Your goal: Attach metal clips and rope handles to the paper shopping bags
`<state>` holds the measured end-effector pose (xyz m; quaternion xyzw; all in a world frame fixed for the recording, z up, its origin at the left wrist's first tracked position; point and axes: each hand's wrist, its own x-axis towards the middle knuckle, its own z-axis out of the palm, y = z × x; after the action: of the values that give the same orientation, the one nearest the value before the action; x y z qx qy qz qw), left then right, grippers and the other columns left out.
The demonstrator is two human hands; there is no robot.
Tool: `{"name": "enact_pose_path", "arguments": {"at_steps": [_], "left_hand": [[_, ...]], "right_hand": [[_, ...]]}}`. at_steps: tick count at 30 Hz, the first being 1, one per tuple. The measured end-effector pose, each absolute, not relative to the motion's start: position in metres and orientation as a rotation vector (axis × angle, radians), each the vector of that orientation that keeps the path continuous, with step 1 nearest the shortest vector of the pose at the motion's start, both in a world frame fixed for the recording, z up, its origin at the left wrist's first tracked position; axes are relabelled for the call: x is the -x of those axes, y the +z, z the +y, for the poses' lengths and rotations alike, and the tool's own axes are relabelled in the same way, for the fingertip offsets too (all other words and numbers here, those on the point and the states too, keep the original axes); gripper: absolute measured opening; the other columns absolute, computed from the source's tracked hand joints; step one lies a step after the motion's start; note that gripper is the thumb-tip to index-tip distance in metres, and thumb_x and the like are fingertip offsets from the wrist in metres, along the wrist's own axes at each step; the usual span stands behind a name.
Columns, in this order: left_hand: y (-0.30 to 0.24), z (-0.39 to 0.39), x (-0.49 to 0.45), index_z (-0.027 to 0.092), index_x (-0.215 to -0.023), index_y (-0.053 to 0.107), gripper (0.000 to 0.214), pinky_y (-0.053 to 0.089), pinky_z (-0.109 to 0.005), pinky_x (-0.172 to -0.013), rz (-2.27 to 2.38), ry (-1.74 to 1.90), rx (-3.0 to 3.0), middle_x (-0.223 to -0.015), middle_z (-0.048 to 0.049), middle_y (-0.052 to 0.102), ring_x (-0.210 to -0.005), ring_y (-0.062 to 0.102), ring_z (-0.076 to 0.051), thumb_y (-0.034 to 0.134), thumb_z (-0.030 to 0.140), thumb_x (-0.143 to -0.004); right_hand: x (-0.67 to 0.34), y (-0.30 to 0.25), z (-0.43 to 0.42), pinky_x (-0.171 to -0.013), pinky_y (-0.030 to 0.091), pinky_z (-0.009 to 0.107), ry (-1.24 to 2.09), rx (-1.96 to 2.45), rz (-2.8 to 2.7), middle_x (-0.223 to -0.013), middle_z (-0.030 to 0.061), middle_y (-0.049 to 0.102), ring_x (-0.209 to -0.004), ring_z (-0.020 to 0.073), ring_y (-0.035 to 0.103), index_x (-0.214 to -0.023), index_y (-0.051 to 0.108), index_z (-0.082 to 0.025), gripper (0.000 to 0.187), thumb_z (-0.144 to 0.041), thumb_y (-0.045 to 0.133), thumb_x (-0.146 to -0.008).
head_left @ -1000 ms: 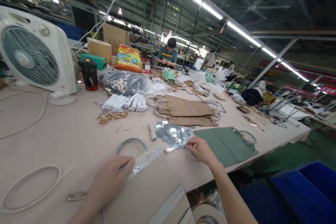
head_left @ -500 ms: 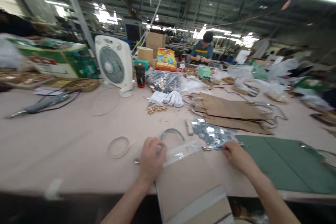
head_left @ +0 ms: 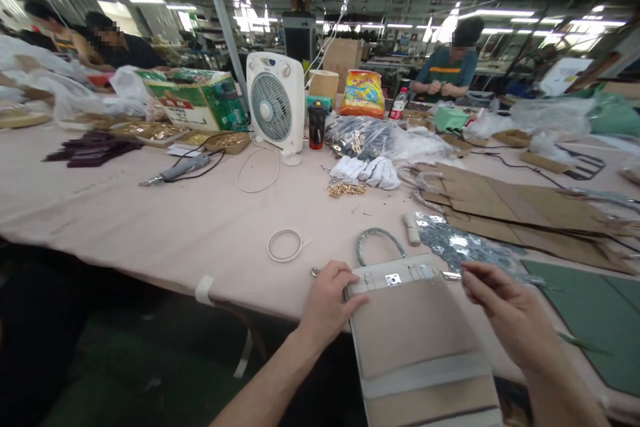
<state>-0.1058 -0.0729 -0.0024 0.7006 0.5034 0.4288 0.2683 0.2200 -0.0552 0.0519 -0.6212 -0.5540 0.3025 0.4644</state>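
A beige bag piece (head_left: 413, 327) with a pale top strip lies partly over the table's front edge. A wrapped loop handle (head_left: 377, 233) stands at its far end, and a small silver metal plate (head_left: 393, 279) sits on the strip. My left hand (head_left: 333, 300) grips the piece's upper left corner, thumb on top. My right hand (head_left: 510, 310) hovers just right of the piece, thumb and forefinger pinched; whatever is between them is too small to make out. Beyond it lies a heap of shiny metal plates (head_left: 455, 240) on plastic.
A roll of pale tape (head_left: 285, 245), a soldering-iron-like tool (head_left: 185, 167) and a fan (head_left: 275, 103) stand or lie to the left. Brown panels (head_left: 530, 207) and green panels (head_left: 600, 320) lie right. Co-workers sit across the table, one person (head_left: 447, 73) at the back.
The view has swung left. My right hand has lifted away from the metal-plate heap toward the bag piece, fingers pinched. My left hand stays at the corner, its thumb now on the strip.
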Motion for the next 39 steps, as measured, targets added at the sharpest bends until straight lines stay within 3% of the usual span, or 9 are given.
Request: {"name": "enact_pose_path", "arguments": {"at_steps": [7,19,23,29,34,39], "left_hand": [[0.002,-0.073,0.105,0.022,-0.106,0.059,0.02,0.053,-0.045,-0.095,1.292,1.02,-2.197,-0.117,-0.0084,0.064,-0.108,0.058,-0.026,0.072,0.02,-0.09],[0.003,-0.073,0.106,0.022,-0.105,0.055,0.011,0.052,-0.044,-0.099,1.262,0.988,-2.211,-0.121,-0.0102,0.062,-0.111,0.057,-0.026,0.059,0.015,-0.097],[0.001,-0.071,0.106,0.022,-0.103,0.056,0.015,0.051,-0.041,-0.098,1.283,1.02,-2.101,-0.115,-0.0077,0.063,-0.109,0.057,-0.025,0.067,0.015,-0.093],[-0.002,-0.067,0.109,0.022,-0.112,0.061,0.045,0.051,-0.038,-0.096,1.278,1.038,-1.938,-0.115,-0.006,0.06,-0.109,0.059,-0.024,0.088,0.024,-0.076],[0.001,-0.067,0.111,0.021,-0.111,0.063,0.041,0.051,-0.035,-0.094,1.25,1.065,-1.889,-0.112,-0.0052,0.06,-0.108,0.059,-0.023,0.087,0.024,-0.078],[0.003,-0.067,0.111,0.022,-0.111,0.065,0.042,0.05,-0.036,-0.096,1.248,1.052,-1.867,-0.112,-0.0049,0.06,-0.109,0.059,-0.023,0.088,0.023,-0.076]], "right_hand": [[-0.127,0.048,-0.058,-0.065,0.051,0.03,1.24,1.287,-1.445,-0.078,0.0025,0.066,-0.071,0.0183,0.062,-0.109,0.07,-0.02,0.039,-0.054,0.073,-0.089],[-0.087,0.03,-0.049,-0.055,0.042,0.026,1.379,1.301,-1.452,-0.069,-0.0004,0.065,-0.058,0.0134,0.055,-0.106,0.069,-0.019,0.043,-0.058,0.073,-0.088],[-0.087,0.03,-0.048,-0.056,0.045,0.027,1.379,1.313,-1.462,-0.068,0.001,0.066,-0.06,0.015,0.058,-0.105,0.07,-0.018,0.044,-0.057,0.074,-0.087],[-0.091,0.041,-0.053,-0.066,0.053,0.03,1.355,1.389,-1.439,-0.075,0.005,0.074,-0.066,0.0175,0.065,-0.108,0.07,-0.017,0.045,-0.056,0.074,-0.086],[-0.076,0.037,-0.056,-0.053,0.043,0.024,1.48,1.38,-1.505,-0.062,-0.0005,0.065,-0.054,0.0129,0.055,-0.105,0.073,-0.018,0.039,-0.053,0.075,-0.086],[-0.068,0.026,-0.053,-0.052,0.039,0.024,1.421,1.407,-1.553,-0.063,-0.0008,0.064,-0.056,0.0131,0.054,-0.103,0.077,-0.019,0.035,-0.049,0.075,-0.086]]}}
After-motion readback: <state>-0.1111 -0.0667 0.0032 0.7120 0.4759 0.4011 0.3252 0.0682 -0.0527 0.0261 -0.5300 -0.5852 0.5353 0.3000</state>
